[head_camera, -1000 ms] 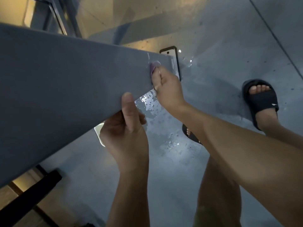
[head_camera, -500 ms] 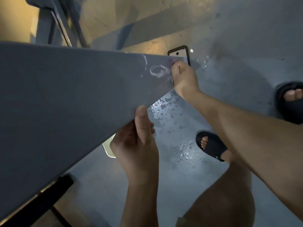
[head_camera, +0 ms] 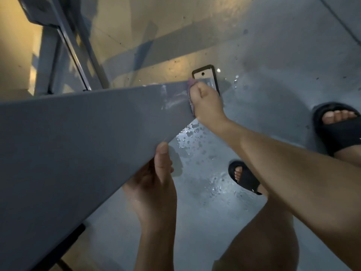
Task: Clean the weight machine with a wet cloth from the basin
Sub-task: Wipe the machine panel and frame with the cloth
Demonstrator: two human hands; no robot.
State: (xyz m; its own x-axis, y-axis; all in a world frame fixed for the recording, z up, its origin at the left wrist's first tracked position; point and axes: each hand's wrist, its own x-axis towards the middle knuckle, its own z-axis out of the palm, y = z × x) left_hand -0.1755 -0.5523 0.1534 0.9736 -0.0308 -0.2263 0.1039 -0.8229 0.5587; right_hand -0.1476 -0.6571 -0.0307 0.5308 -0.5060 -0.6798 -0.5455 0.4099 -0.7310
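A broad grey beam of the weight machine (head_camera: 82, 137) slants across the left half of the view. My right hand (head_camera: 207, 102) grips a small pinkish wet cloth (head_camera: 191, 83) and presses it against the beam's far end, where wet streaks shine. My left hand (head_camera: 154, 184) holds the beam's lower edge from beneath, thumb lying up on its face. The basin is not in view.
The grey floor (head_camera: 205, 202) under the beam is spattered with water drops. A metal foot plate (head_camera: 205, 75) of the machine sits just beyond the beam's end. My feet in black slides (head_camera: 340, 126) stand to the right. Grey frame posts (head_camera: 78, 45) rise at upper left.
My right hand with the cloth has slid along the beam's end, from its lower edge up to the top corner, leaving wet streaks. My left hand keeps its hold.
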